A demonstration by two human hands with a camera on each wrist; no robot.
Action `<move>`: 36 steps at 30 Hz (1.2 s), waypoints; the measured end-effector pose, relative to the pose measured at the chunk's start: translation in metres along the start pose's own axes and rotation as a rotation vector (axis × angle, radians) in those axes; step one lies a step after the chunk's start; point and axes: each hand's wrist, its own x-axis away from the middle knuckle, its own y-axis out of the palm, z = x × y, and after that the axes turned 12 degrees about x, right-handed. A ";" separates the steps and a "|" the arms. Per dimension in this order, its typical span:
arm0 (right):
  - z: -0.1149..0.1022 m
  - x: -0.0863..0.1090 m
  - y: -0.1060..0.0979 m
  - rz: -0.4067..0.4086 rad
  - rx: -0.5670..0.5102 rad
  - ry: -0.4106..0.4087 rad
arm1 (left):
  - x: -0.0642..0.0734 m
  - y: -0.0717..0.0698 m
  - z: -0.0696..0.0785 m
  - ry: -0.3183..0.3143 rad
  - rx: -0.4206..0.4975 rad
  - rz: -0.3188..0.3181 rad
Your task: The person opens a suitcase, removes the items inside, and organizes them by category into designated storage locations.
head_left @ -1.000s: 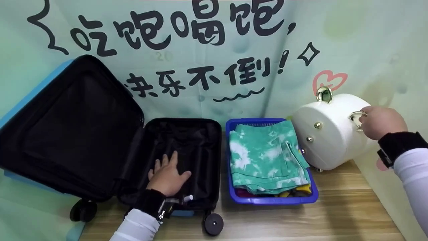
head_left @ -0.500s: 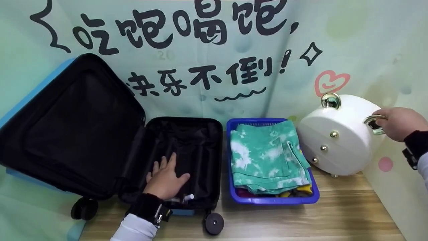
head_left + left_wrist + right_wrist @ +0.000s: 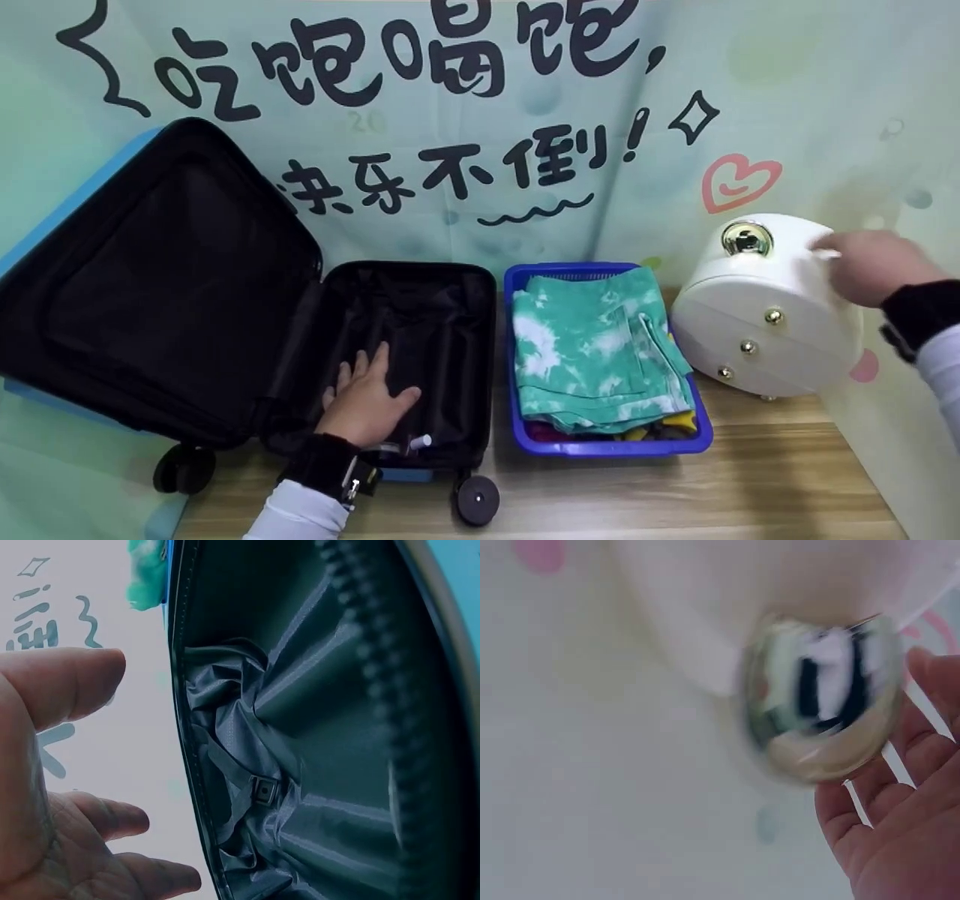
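My left hand [image 3: 367, 409] hovers, fingers spread, over the black-lined half of an open suitcase [image 3: 420, 337]; its palm and straight fingers also show in the left wrist view. At the right stands a white drum-shaped box [image 3: 765, 322] with small gold knobs on its front and a gold ear-shaped piece [image 3: 746, 238] on top. Beside its upper right side is my blurred right hand [image 3: 874, 266]. In the right wrist view the loosely bent fingers lie close to a shiny gold ear piece [image 3: 821, 697]; whether they touch it I cannot tell.
Between suitcase and box stands a blue basket [image 3: 615, 448] of folded clothes, a green-and-white tie-dye garment [image 3: 592, 352] on top. The raised suitcase lid [image 3: 165, 285] leans at the left. A printed cloth wall [image 3: 450, 232] runs behind the wooden tabletop [image 3: 600, 502].
The white box has shifted right and turned, its knobbed front now facing more forward. My right hand went right with the gold ear piece, then loosened from it. My left hand barely moved.
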 end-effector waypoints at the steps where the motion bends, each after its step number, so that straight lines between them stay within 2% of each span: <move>1: -0.012 -0.006 -0.002 -0.012 -0.046 -0.010 | 0.000 0.000 0.000 -0.002 0.002 0.002; 4: -0.043 -0.025 -0.003 -0.008 -0.172 -0.007 | 0.001 0.003 0.000 -0.006 0.011 0.004; 6: -0.054 -0.034 0.002 0.014 -0.236 0.025 | 0.001 0.005 -0.001 -0.007 0.013 0.000; 10: -0.062 -0.043 0.018 0.053 -0.398 0.142 | 0.002 0.009 -0.002 -0.008 0.011 -0.007; 13: -0.062 -0.045 0.026 0.081 -0.491 0.186 | 0.003 0.010 -0.003 -0.013 0.010 -0.009; 24: -0.061 -0.048 0.037 0.292 -0.457 0.232 | 0.005 0.008 -0.005 -0.014 0.002 0.001; 28: -0.064 -0.048 0.037 0.311 -0.447 0.230 | 0.004 0.008 -0.005 -0.014 -0.022 0.016; 36: -0.072 -0.049 0.039 0.337 -0.494 0.183 | 0.001 0.008 -0.007 -0.027 -0.049 0.022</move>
